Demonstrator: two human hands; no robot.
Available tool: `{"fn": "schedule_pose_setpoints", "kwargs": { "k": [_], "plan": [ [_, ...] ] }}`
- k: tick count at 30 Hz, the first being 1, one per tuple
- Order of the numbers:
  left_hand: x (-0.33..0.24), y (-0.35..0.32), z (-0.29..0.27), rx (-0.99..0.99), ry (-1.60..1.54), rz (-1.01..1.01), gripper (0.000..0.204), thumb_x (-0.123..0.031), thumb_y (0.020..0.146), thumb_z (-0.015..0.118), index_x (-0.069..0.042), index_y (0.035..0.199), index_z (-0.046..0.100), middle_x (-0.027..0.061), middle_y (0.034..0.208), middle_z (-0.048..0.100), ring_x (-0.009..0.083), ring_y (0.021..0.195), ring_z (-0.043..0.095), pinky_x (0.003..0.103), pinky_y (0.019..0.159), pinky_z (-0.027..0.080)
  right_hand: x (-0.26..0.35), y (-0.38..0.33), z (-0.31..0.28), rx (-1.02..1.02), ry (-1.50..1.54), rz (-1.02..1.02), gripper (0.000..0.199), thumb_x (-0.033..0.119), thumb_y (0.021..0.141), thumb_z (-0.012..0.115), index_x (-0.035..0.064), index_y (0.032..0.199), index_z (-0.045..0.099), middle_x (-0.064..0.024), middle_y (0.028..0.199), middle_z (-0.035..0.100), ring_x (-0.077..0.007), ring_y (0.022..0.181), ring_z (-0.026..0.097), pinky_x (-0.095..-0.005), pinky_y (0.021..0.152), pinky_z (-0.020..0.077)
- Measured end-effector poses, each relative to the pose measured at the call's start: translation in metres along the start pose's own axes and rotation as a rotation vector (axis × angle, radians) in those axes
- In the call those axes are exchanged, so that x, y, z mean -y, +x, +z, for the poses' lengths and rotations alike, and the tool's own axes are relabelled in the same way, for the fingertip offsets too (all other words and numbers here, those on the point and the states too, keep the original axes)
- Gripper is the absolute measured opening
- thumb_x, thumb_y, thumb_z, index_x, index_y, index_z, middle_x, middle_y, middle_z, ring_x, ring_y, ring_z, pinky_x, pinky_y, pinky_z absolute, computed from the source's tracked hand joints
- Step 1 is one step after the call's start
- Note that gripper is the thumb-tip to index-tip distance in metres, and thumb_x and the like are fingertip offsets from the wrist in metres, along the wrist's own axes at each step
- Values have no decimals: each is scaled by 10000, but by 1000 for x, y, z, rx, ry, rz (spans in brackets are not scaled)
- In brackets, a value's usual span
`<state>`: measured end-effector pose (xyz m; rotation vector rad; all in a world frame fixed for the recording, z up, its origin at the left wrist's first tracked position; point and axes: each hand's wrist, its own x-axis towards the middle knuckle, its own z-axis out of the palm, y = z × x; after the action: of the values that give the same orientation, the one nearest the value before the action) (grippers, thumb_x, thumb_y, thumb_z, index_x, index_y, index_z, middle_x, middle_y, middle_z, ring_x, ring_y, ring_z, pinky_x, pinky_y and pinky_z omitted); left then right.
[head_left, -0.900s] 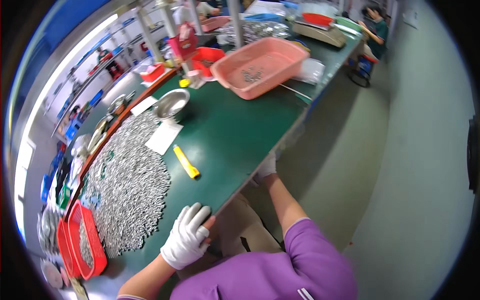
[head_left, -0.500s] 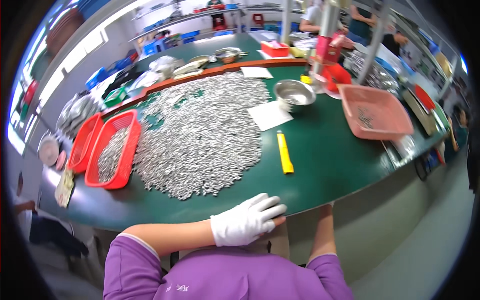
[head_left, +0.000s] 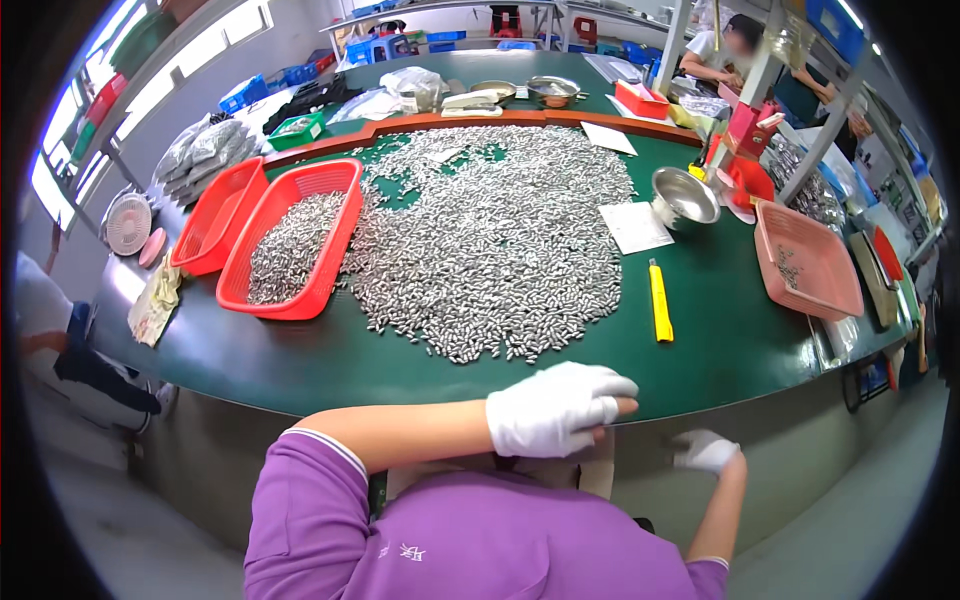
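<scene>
Head view suggested a pause: left hand (head_left: 562, 410) half-curled, seemingly empty; right hand (head_left: 712, 450) blurred, grip I could not tell; touching silvery pieces (head_left: 490, 250) called for reaching.

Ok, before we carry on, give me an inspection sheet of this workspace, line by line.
Surface: green table, glossy, its middle spread with small pieces.
Job's things: pile of silvery pieces; red basket holding more of them; second red basket left of it.
Clutter: yellow tool, white paper, metal bowl, pink tub with a few small pieces, crumpled cloth.
Hands: left hand, white-gloved, at the front edge, contact unclear; right hand, gloved, blurred, off the table; nothing visible in either.
Cables: nothing seen.
Surroundings: seated person beyond, upper right; raised ledge behind the pile.
</scene>
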<state>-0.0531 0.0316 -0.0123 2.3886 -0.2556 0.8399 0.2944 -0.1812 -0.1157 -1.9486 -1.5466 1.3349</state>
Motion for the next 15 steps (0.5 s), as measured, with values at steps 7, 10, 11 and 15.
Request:
{"fn": "schedule_pose_setpoints", "kwargs": {
  "k": [7,10,11,15],
  "plan": [
    [32,-60,-117,-472,498,-472,212,8,771,615,-73,966,633,121,961,634,312,883,624,371,788,513,247,-1,-9,289,78,-726,153,69,811,726,37,960,712,-78,893,705,-218,790,683,-316,722,542],
    [49,-98,-165,-762,159,-946,149,-44,914,536,-47,1020,641,28,834,629,101,704,570,248,647,469,315,57,8,-17,-179,-735,53,103,820,694,64,852,678,-81,790,648,-251,737,646,-341,662,513],
    [48,-94,-172,-844,-1,-972,149,-87,958,511,-56,1027,640,4,837,619,64,655,540,209,594,440,331,80,12,-93,-342,-756,133,198,856,656,73,891,679,-89,828,651,-275,797,637,-362,724,510],
    [61,-98,-183,-882,-327,-989,252,-275,1013,490,-73,1082,625,-22,802,610,17,560,476,169,494,366,367,178,40,-258,-539,-794,281,286,815,680,94,1019,671,-107,920,644,-288,898,627,-387,811,502]
  ]
}}
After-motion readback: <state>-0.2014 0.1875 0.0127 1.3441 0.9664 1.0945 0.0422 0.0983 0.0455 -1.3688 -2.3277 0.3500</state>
